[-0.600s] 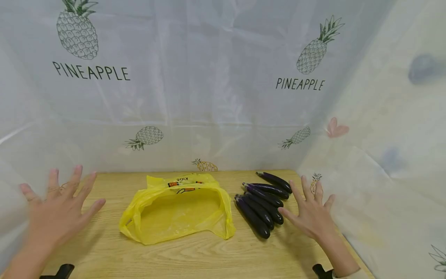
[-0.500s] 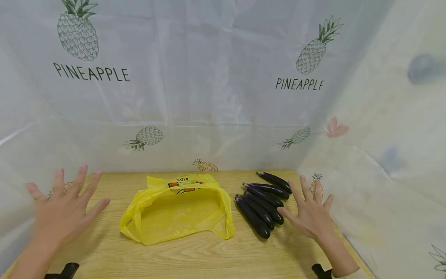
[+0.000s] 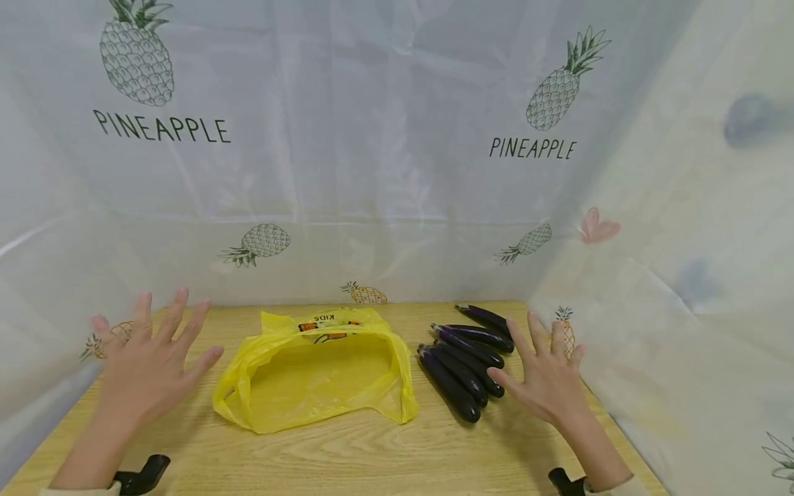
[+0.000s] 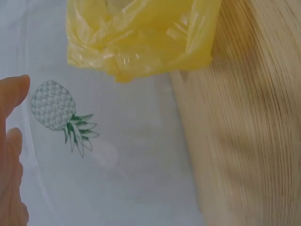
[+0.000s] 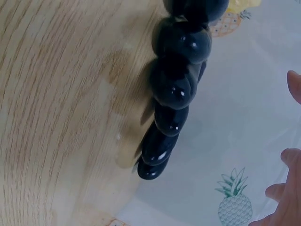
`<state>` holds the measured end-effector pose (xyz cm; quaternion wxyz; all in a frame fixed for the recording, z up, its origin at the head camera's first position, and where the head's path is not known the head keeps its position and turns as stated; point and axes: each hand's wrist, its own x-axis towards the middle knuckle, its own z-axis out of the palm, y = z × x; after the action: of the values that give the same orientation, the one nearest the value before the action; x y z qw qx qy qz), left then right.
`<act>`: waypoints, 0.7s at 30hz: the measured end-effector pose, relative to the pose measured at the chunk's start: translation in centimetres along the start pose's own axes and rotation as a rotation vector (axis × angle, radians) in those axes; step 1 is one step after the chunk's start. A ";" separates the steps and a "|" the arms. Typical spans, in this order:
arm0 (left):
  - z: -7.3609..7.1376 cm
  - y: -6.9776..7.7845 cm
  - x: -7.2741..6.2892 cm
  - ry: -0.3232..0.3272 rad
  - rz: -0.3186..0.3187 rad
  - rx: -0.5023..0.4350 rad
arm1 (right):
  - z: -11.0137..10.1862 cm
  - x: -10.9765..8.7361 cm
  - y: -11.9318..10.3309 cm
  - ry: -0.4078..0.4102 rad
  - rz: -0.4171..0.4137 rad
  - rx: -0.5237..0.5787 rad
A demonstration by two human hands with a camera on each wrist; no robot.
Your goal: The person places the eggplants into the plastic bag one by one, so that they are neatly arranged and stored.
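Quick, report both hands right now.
Left hand: open, fingers spread, holding nothing, nearest the yellow bag.
Right hand: open, fingers spread, holding nothing, nearest the eggplants.

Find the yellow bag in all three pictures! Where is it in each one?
Head: the yellow bag is in the lower half, just left of the middle.
Left wrist: the yellow bag is at the top middle, cut off by the edge.
Right wrist: only a small yellow bit shows at the top edge, right of the middle, probably the bag.
Shared landmark: the wooden table.
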<state>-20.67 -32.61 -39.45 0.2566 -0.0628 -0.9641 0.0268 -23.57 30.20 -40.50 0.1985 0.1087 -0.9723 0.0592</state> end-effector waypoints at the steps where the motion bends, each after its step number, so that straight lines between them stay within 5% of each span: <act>1: 0.0 0.2 0.1 0.006 0.005 0.002 | 0.0 0.0 -0.1 0.000 -0.004 0.000; 10: 0.5 2.4 1.0 0.029 0.045 -0.081 | 0.3 0.1 -1.4 -0.018 -0.016 0.009; 21: 1.7 4.7 2.0 -0.019 0.050 -0.333 | 1.3 -0.3 -3.2 -0.020 -0.044 0.043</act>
<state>-22.74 -27.68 -40.38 0.2330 -0.1280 -0.9557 -0.1266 -23.00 26.92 -41.64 0.1875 0.1349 -0.9701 0.0746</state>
